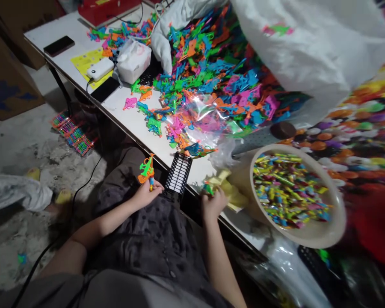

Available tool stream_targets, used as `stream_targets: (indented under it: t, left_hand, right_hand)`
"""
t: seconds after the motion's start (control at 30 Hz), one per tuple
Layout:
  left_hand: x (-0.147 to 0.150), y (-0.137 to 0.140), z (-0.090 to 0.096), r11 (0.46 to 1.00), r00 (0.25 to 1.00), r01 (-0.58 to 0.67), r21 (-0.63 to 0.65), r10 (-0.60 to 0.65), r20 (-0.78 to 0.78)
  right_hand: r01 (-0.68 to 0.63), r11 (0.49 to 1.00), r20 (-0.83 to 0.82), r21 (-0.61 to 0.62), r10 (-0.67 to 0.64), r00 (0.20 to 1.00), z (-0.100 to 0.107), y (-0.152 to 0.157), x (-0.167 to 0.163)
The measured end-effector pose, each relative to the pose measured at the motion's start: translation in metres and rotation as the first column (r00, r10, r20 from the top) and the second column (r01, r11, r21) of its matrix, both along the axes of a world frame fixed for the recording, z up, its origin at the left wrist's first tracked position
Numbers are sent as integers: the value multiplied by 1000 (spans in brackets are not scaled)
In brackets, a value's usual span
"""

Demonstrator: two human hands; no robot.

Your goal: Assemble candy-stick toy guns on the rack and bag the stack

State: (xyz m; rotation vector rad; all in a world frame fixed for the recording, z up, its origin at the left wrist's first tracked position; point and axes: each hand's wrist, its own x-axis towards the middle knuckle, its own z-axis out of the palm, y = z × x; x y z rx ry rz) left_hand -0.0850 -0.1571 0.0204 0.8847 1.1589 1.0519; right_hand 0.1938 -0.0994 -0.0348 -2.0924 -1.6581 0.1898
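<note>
My left hand (pixel 146 194) is closed over my lap around small plastic toy guns, a green one (pixel 145 168) and an orange one (pixel 143 177). A small blue-and-yellow wrapped piece (pixel 152 184) shows beside its fingers. My right hand (pixel 214 202) is at the table edge with its fingers curled, and a small green piece (pixel 208 188) shows at the fingertips. Yellow paper slips (pixel 232 192) lie right beside that hand. Between both hands, a black slotted plastic rack (pixel 179 173) lies at the table's edge.
A large heap of colourful plastic toys (pixel 205 81) covers the table (pixel 133 124). A beige tub (pixel 335 214) of wrapped candies stands on the right. Phones (pixel 105 89), a white power bank (pixel 100 69) and a wrapped white block (pixel 134 60) lie at left. Another person's leg (pixel 17 192) shows far left.
</note>
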Motion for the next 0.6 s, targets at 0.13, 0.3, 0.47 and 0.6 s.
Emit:
stream_targets:
  t: [0.13,0.3,0.47,0.6]
  left_hand:
    - [-9,3,0,999,999,-36,-28,36,6]
    - [-29,8,1,992,991,-126,-6,126,-39]
    - [-34,12,-7,979,980,-201,16,201,2]
    - [-26,17,-11,982,982,-189,25,190,-3]
  right_hand:
    - [37,996,39,-82,-34,999,-2,10,-3]
    - [300,953,-104,-30,-302,948,8,20,-15]
    - [455,890,-222,3,-443,868,8,28,-16]
    - [460,886,-294,53,-426,856,15,22,-14]
